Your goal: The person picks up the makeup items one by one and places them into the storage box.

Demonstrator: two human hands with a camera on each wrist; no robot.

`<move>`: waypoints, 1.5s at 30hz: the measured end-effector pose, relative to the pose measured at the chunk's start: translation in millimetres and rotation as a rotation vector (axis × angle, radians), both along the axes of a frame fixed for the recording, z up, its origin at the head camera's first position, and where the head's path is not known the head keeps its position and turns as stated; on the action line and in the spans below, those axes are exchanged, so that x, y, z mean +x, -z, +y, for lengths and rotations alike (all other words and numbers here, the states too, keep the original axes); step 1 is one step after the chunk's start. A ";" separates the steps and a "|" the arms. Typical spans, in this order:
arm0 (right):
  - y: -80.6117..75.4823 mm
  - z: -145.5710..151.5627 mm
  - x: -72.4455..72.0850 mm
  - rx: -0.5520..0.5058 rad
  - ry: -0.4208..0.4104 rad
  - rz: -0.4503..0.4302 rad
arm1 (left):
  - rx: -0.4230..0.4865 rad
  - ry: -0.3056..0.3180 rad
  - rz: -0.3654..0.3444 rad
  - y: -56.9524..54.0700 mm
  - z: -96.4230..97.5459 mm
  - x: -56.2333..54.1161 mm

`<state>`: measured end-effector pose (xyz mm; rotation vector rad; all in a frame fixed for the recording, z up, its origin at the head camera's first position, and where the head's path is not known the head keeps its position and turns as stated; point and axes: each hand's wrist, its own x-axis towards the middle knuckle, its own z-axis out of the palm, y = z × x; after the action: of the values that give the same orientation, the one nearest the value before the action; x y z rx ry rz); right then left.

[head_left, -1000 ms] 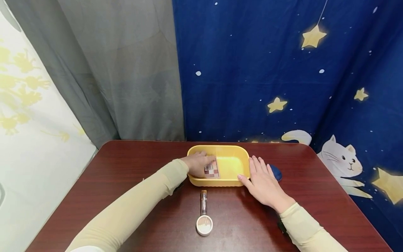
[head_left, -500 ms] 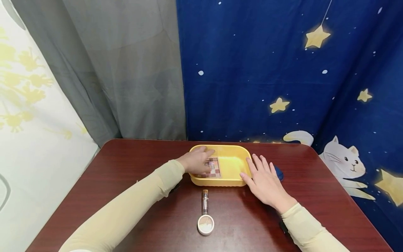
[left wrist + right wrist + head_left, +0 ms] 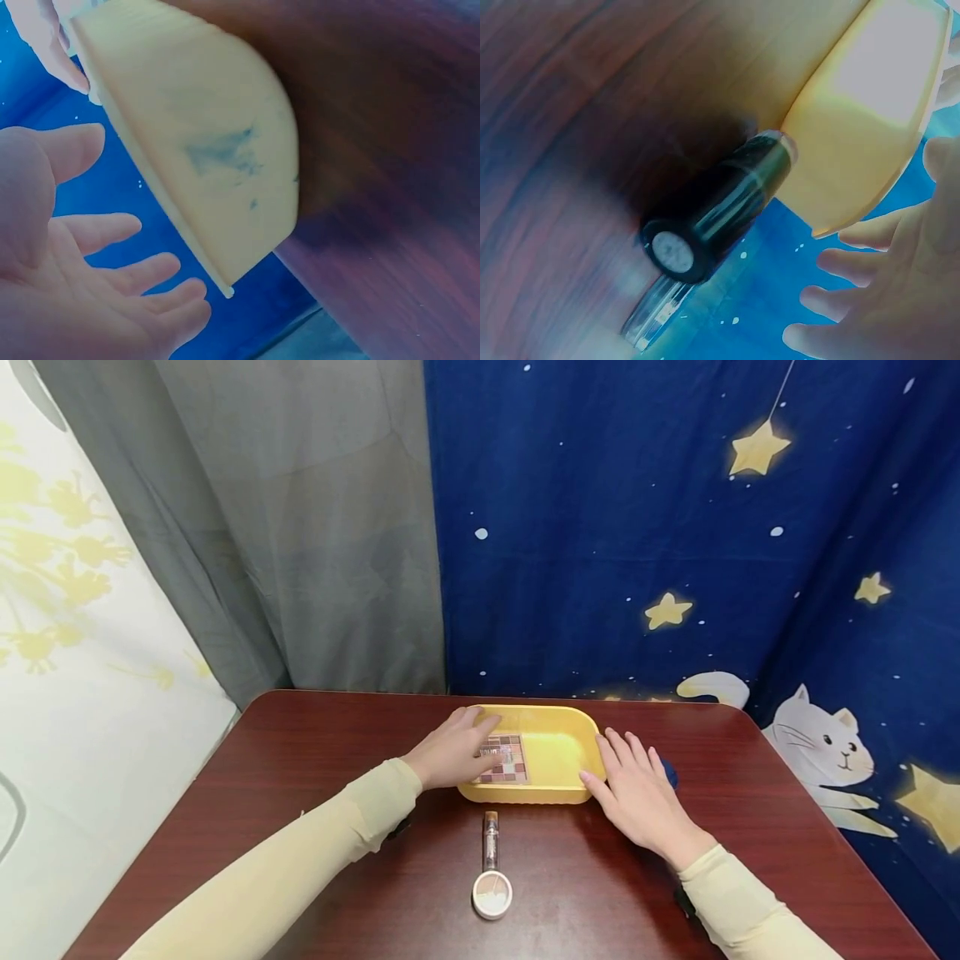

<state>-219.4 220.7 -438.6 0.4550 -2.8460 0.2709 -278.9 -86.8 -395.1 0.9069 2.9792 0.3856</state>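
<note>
A yellow plastic basin [image 3: 555,794] stands towards the table's back edge. Inside its left half lies a flat checkered palette [image 3: 512,762] in pinks and browns, partly covered by my left fingers. My left hand [image 3: 452,750] hovers at the basin's left end, fingers spread and loosely bent; the left wrist view shows a gap between hand and basin wall [image 3: 202,135]. At the opposite end, my right hand [image 3: 641,802] has its fingers extended along the rim; firm contact cannot be made out. Neither hand holds anything.
A slim dark tube with an amber end [image 3: 491,842] and a round white-rimmed compact [image 3: 492,895] lie in front. A dark blue object [image 3: 671,774] shows beyond my right hand. The right wrist view shows a dark cylinder [image 3: 720,206] beside a clear-edged disc [image 3: 656,311].
My left hand has drawn up and back leftwards out of the basin, uncovering more of the palette, which stays inside. The right hand keeps its place by the right rim.
</note>
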 end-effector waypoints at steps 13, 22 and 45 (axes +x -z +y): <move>2.5 23.8 2.2 0.004 -0.005 0.010 | 0.058 -0.083 -0.004 13.7 -14.8 21.6; 7.3 43.4 5.0 0.036 0.034 0.000 | 0.078 -0.102 -0.042 16.4 -18.2 29.6; 14.7 65.5 21.3 0.048 0.063 -0.127 | 0.042 -0.110 -0.069 21.5 -22.4 41.9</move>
<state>-198.1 286.2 -453.2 0.3692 -2.9905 0.2282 -237.0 -109.3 -416.6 0.7183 2.9769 0.4731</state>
